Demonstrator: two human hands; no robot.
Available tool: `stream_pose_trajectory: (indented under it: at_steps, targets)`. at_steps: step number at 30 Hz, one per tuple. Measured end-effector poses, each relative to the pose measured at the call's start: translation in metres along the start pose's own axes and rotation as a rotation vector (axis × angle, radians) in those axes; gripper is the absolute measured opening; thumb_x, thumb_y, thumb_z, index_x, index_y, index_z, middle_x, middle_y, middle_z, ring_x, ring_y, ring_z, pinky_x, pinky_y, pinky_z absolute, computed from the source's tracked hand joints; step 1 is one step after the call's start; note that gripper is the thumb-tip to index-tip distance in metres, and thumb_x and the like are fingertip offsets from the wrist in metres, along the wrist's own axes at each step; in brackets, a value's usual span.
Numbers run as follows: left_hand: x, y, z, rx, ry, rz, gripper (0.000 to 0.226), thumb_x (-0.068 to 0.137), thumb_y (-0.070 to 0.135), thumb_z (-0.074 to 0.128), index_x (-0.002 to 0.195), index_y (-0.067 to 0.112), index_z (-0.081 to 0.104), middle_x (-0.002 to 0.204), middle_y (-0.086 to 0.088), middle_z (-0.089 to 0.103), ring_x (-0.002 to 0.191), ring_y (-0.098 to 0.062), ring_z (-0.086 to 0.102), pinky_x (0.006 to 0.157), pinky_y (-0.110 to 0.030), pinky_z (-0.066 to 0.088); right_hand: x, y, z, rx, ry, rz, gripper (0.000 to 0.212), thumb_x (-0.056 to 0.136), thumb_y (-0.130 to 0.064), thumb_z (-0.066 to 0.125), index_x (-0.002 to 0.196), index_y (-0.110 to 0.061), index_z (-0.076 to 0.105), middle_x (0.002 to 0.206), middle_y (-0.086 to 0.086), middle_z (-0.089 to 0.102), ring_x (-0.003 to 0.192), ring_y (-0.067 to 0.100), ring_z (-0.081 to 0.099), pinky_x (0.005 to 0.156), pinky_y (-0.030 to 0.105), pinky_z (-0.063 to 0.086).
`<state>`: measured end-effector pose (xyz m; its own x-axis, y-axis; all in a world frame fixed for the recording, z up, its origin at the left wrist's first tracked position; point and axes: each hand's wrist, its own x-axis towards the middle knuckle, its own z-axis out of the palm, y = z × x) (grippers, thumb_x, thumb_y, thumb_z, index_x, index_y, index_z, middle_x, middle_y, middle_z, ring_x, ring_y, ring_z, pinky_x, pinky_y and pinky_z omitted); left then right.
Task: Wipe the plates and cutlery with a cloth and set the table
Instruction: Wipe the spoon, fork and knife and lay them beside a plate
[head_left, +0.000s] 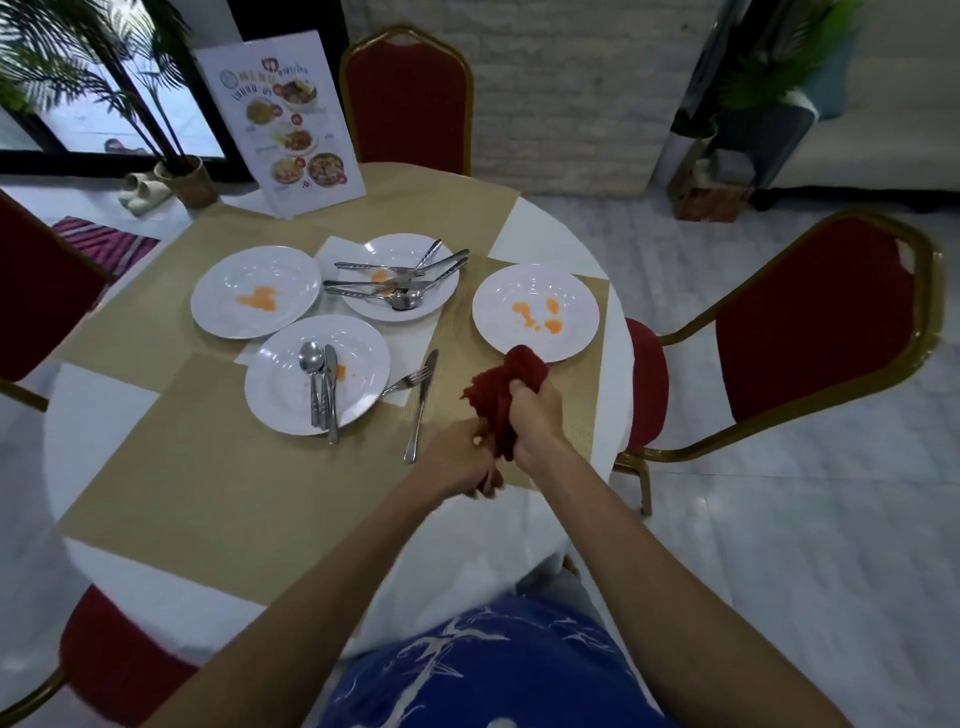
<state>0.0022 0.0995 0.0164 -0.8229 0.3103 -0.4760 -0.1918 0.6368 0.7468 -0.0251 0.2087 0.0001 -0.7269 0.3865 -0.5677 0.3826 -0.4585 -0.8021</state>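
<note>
A dark red cloth (506, 387) is bunched over the table's near right side. My right hand (537, 418) grips its upper part and my left hand (460, 460) holds its lower end. Several white plates carry orange smears: one at the right (535, 312) just beyond the cloth, one at the left (254, 291), a far one (400, 278) piled with several spoons and forks, and a near one (317, 374) holding a spoon (310, 364) and a knife (330, 389). A fork (408, 382) and a knife (423, 400) lie on the beige placemat (218, 493).
A standing menu card (285, 114) is at the table's far edge. Red chairs with gold frames stand at the far side (408, 98), right (810, 322), left (36, 291) and near left (114, 660). Potted plants (187, 176) sit on the floor behind.
</note>
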Motion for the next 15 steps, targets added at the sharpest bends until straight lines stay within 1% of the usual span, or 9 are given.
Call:
stream_pose_trajectory:
  at_steps: [1,2,4,5,7,10,12,13,15]
  targets:
    - [0.001,-0.004,-0.009,0.066,-0.034,-0.005,0.031,0.103,0.03,0.046,0.096,0.01,0.068,0.081,-0.006,0.076,0.068,-0.021,0.072,0.058,-0.026,0.052,-0.002,-0.001,-0.008,-0.065,-0.025,-0.002,0.021,0.105,-0.009,0.047,0.12,-0.01,0.06,0.093,0.016,0.071,0.069,0.027,0.068,0.056,0.033,0.055]
    - [0.003,-0.01,-0.019,0.107,-0.006,-0.018,0.034,0.102,0.034,0.049,0.093,0.011,0.072,0.083,-0.003,0.077,0.07,-0.019,0.073,0.06,-0.024,0.05,-0.003,-0.002,-0.019,-0.151,-0.05,-0.02,0.018,0.106,-0.011,0.047,0.118,-0.01,0.061,0.084,0.015,0.07,0.058,0.024,0.062,0.047,0.029,0.048]
    - [0.01,-0.017,-0.039,0.006,0.148,-0.019,0.031,0.102,0.033,0.052,0.094,0.013,0.075,0.083,-0.001,0.076,0.07,-0.016,0.07,0.061,-0.023,0.052,-0.003,-0.005,-0.035,-0.313,-0.129,-0.076,0.019,0.107,-0.019,0.049,0.109,-0.007,0.064,0.071,0.014,0.067,0.044,0.018,0.051,0.039,0.026,0.036]
    - [0.014,-0.017,-0.046,-0.068,0.217,0.016,0.027,0.101,0.031,0.054,0.097,0.014,0.074,0.083,-0.001,0.075,0.069,-0.015,0.069,0.063,-0.025,0.055,-0.006,-0.006,-0.037,-0.384,-0.181,-0.106,0.023,0.107,-0.024,0.05,0.103,-0.007,0.065,0.068,0.013,0.068,0.041,0.018,0.05,0.037,0.025,0.033]
    - [0.018,-0.009,-0.05,-0.149,0.236,0.117,0.021,0.1,0.027,0.058,0.103,0.015,0.075,0.085,-0.001,0.075,0.072,-0.016,0.071,0.067,-0.03,0.059,-0.013,-0.004,-0.03,-0.521,-0.277,-0.144,0.032,0.107,-0.034,0.049,0.099,-0.009,0.067,0.066,0.011,0.071,0.041,0.019,0.055,0.036,0.023,0.034]
    - [0.021,-0.002,-0.041,-0.165,0.22,0.168,0.02,0.099,0.023,0.06,0.105,0.013,0.076,0.086,-0.001,0.075,0.08,-0.018,0.074,0.068,-0.032,0.063,-0.017,-0.002,-0.019,-0.606,-0.35,-0.081,0.044,0.108,-0.043,0.04,0.107,-0.006,0.066,0.076,0.018,0.073,0.045,0.02,0.056,0.037,0.023,0.035]
    - [0.024,-0.008,-0.045,-0.094,0.272,0.136,0.017,0.096,0.021,0.063,0.099,0.013,0.078,0.082,0.0,0.075,0.075,-0.017,0.074,0.068,-0.033,0.062,-0.022,-0.006,-0.021,-0.573,-0.441,0.006,0.042,0.11,-0.037,0.04,0.111,-0.001,0.063,0.081,0.021,0.072,0.05,0.021,0.056,0.038,0.023,0.033]
    - [0.025,-0.014,-0.05,-0.049,0.312,0.115,0.016,0.095,0.021,0.064,0.093,0.015,0.078,0.08,0.0,0.075,0.071,-0.015,0.073,0.069,-0.034,0.062,-0.026,-0.009,-0.025,-0.57,-0.488,0.038,0.039,0.109,-0.033,0.042,0.112,0.0,0.062,0.079,0.019,0.071,0.05,0.019,0.056,0.038,0.023,0.034]
    - [0.029,-0.028,-0.062,-0.019,0.424,0.066,0.017,0.094,0.024,0.064,0.081,0.023,0.074,0.074,0.002,0.074,0.069,-0.014,0.072,0.073,-0.036,0.061,-0.032,-0.015,-0.036,-0.644,-0.577,0.047,0.029,0.109,-0.03,0.046,0.11,-0.006,0.061,0.074,0.01,0.072,0.048,0.015,0.055,0.039,0.023,0.036]
